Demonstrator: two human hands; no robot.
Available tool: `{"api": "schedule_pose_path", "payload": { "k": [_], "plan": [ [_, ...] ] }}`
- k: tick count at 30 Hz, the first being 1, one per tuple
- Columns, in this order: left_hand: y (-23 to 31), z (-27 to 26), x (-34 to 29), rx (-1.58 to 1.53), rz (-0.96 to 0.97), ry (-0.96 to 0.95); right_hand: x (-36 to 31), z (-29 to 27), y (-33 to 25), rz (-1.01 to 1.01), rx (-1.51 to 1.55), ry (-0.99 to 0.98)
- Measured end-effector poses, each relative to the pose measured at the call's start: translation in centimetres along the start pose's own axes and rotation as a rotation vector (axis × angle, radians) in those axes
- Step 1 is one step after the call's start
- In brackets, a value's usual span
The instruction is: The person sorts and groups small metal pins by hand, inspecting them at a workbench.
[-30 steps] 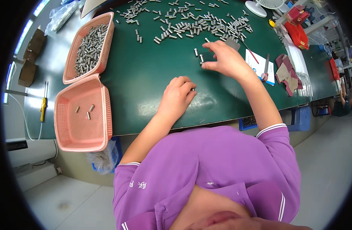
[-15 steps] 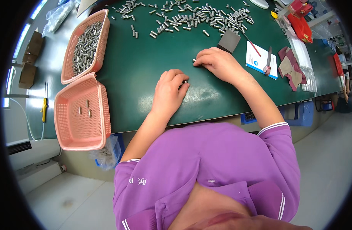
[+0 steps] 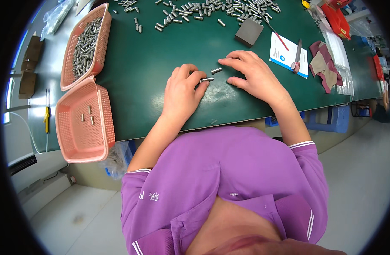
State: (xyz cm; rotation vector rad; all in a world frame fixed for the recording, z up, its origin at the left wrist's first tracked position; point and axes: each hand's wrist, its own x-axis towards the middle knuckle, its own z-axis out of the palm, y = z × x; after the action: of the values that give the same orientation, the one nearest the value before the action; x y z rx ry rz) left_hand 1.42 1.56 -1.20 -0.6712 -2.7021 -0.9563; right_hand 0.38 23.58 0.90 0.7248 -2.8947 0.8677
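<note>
My left hand (image 3: 183, 91) rests low over the green table, its fingers curled and thumb closed on a small shiny metal pin (image 3: 208, 79) whose end sticks out toward the right. Between my hands a second metal pin (image 3: 216, 70) lies by itself on the table. To its right is my right hand (image 3: 258, 76), thumb and fingers spread apart, holding nothing. A dark grey block (image 3: 249, 32) sits beyond my right hand. Many similar pins (image 3: 203, 9) lie scattered at the far side of the table.
At the left, one pink basket (image 3: 102, 51) is heaped with metal pins; a nearer pink basket (image 3: 105, 123) holds three. A white sheet (image 3: 278, 53) at the right carries a thin red rod (image 3: 281, 40) and a metal tool (image 3: 298, 57). Cloth scraps (image 3: 323, 68) lie beside it.
My right hand has opened, drawn back to the right and left a pin uncovered on the table. The pin in my left hand now sticks out further. The whole view has shifted slightly.
</note>
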Motion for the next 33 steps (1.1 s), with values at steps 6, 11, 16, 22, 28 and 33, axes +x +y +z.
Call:
{"api": "schedule_pose_path", "payload": {
  "k": [6, 11, 16, 22, 28, 33],
  "plan": [
    [0.0, 0.3, 0.0, 0.019, -0.005, 0.031, 0.9, 1.4, -0.6, -0.043, -0.011, 0.079],
    [0.2, 0.2, 0.2, 0.016, -0.035, 0.013, 1.8, 2.0, 0.4, -0.080, 0.037, 0.069],
    [0.2, -0.2, -0.2, 0.013, -0.079, 0.001, -0.4, -2.0, 0.4, 0.006, 0.052, 0.157],
    [0.5, -0.3, 0.1, 0.017, -0.065, -0.017, -1.3, -1.0, 0.9, -0.089, -0.006, 0.071],
    [0.5, -0.3, -0.3, 0.007, -0.072, -0.017, -0.4, 0.1, 1.0, -0.174, 0.093, 0.004],
    [0.7, -0.1, -0.4, 0.010, -0.069, -0.019, -1.2, 2.1, -1.3, -0.063, 0.118, 0.141]
  ]
}}
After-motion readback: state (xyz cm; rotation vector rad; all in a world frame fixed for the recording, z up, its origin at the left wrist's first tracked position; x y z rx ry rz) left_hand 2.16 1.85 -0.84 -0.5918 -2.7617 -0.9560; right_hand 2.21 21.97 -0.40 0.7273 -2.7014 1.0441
